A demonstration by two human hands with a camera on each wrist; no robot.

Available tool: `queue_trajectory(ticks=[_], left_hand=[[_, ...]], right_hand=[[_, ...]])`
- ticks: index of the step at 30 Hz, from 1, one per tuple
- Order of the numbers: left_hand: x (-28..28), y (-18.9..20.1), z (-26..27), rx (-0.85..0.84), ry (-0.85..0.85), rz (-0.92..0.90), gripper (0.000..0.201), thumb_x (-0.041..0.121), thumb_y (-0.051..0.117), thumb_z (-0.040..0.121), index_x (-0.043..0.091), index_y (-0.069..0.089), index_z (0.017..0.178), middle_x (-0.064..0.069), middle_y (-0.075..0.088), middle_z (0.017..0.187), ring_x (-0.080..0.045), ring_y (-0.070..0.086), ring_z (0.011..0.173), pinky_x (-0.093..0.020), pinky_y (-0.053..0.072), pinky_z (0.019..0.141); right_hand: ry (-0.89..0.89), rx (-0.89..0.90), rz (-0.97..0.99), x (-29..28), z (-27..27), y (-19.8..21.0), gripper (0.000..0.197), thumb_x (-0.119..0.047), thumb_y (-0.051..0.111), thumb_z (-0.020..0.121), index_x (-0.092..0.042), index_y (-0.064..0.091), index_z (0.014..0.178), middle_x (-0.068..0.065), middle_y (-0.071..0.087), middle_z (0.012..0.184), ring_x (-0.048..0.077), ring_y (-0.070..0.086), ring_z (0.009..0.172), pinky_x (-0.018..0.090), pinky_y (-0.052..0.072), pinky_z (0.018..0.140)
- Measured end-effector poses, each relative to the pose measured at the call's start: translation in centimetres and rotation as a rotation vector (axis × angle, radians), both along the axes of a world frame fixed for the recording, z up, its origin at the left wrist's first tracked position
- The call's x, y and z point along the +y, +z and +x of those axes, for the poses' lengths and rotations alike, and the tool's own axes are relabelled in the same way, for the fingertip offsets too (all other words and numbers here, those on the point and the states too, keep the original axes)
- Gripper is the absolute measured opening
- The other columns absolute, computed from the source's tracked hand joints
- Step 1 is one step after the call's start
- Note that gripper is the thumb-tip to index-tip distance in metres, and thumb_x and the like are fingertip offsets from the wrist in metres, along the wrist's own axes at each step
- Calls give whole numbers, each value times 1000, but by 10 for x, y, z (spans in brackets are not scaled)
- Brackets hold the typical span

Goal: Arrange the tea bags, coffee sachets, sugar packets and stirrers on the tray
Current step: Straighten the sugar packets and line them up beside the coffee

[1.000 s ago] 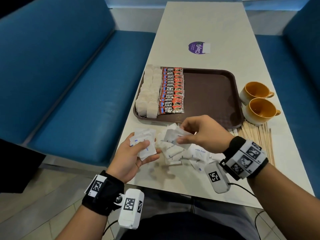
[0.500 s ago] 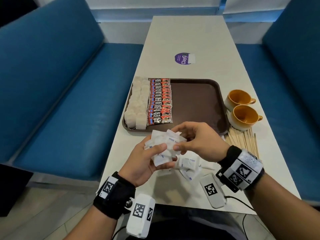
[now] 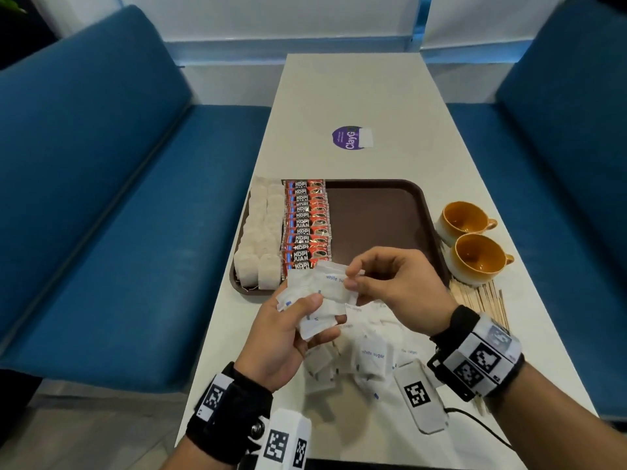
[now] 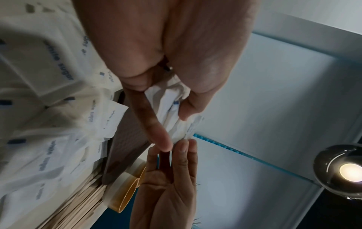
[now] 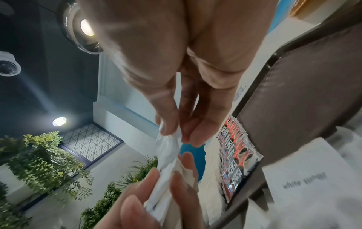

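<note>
I am holding a small stack of sugar packets (image 3: 317, 312) in my left hand (image 3: 288, 337), fingers and thumb curled round it, while my right hand (image 3: 390, 286) is pinching the top packet's right end between thumb and fingertips, just above the near rim of the tray (image 3: 376, 212). By my reading the task is sitting roughly halfway: the tea bags (image 3: 261, 239) are lying in 2 columns along the tray's left side, and the coffee sachets (image 3: 307, 225) are lined up in 1 overlapping column just to their right, touching them. The sugar is still in progress, since a loose heap of white packets (image 3: 366, 357) is lying on the table (image 3: 356, 96) near me, under my hands. The stirrers (image 3: 481, 300) are waiting untouched in a bundle on the table, right of the tray's near right corner, beside 2 orange cups (image 3: 471, 239). For room, the tray's whole right half is showing bare brown surface, so I am judging there is space for a sugar column next to the coffee and the stirrers beyond it. The cups are standing close to the tray's right rim, and the tea bags are crowding its left rim.
</note>
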State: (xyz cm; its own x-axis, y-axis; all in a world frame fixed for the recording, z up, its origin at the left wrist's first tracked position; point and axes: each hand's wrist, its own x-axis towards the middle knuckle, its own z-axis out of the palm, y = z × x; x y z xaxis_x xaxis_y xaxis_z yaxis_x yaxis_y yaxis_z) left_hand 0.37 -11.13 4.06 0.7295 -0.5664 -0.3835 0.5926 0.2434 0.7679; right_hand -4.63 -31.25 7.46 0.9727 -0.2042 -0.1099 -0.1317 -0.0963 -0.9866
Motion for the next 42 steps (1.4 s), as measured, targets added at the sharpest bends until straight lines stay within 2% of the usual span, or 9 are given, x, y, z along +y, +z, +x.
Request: queue_trajectory(ticks=[9, 14, 18, 22, 28, 32, 34, 40, 42], left_hand=[[8, -10, 29, 1, 33, 13, 43, 13, 64, 90, 8, 61, 133, -27, 72, 116, -44, 73, 97, -37, 63, 66], [11, -19, 37, 31, 19, 64, 49, 10, 69, 86, 11, 60, 134, -27, 73, 112, -47, 73, 94, -41, 62, 62], [7, -25, 40, 50, -10, 100, 52, 8, 77, 84, 10, 60, 133, -30, 72, 109, -50, 73, 92, -44, 60, 62], [5, -29, 45, 50, -61, 113, 62, 15, 81, 72, 12, 62, 131, -31, 71, 108, -52, 72, 92, -47, 61, 63], [12, -42, 53, -21, -133, 186, 87, 40, 91, 61, 18, 59, 138, -31, 71, 114, -51, 70, 100, -60, 56, 92], [16, -43, 55, 51, -113, 137, 71, 23, 88, 67, 16, 62, 133, -40, 68, 107, -58, 67, 93, -54, 59, 79], [17, -43, 56, 41, -133, 153, 74, 28, 88, 67, 18, 60, 134, -37, 69, 108, -56, 68, 95, -58, 56, 88], [16, -40, 57, 26, -94, 171, 69, 27, 83, 69, 17, 60, 133, -32, 72, 108, -53, 70, 95, -65, 55, 90], [15, -38, 56, 35, -95, 174, 78, 36, 90, 65, 19, 59, 135, -31, 72, 109, -49, 72, 89, -57, 60, 79]], right_hand=[[-185, -26, -345, -78, 115, -1, 29, -18, 88, 78, -32, 74, 99, 2, 77, 95, 21, 74, 88, 48, 62, 83], [-223, 71, -493, -119, 186, -13, 14, -16, 84, 83, -23, 78, 93, 3, 75, 89, 19, 70, 84, 37, 60, 87], [-202, 181, -563, -135, 230, -34, 5, -19, 82, 86, -19, 80, 90, -1, 74, 85, 19, 70, 84, 29, 54, 76], [-102, 239, -593, -134, 262, -53, 6, -18, 84, 84, -16, 81, 89, 0, 75, 82, 15, 67, 74, 34, 59, 80], [-89, 316, -728, -131, 288, -63, 6, -17, 85, 83, -19, 79, 83, 0, 73, 83, 12, 63, 72, 21, 48, 60], [-127, 346, -779, -131, 296, -65, 10, -18, 87, 80, -17, 78, 82, -2, 71, 82, 8, 61, 71, 20, 42, 55], [-141, 366, -781, -130, 298, -66, 12, -20, 88, 79, -16, 77, 82, -4, 68, 78, 9, 61, 70, 21, 43, 56], [-171, 357, -770, -129, 295, -67, 26, -23, 87, 80, -17, 68, 97, 2, 65, 95, 22, 65, 87, 29, 49, 74], [-182, 332, -781, -129, 291, -62, 28, -24, 83, 84, -17, 67, 106, 1, 61, 102, 21, 59, 92, 29, 45, 77]])
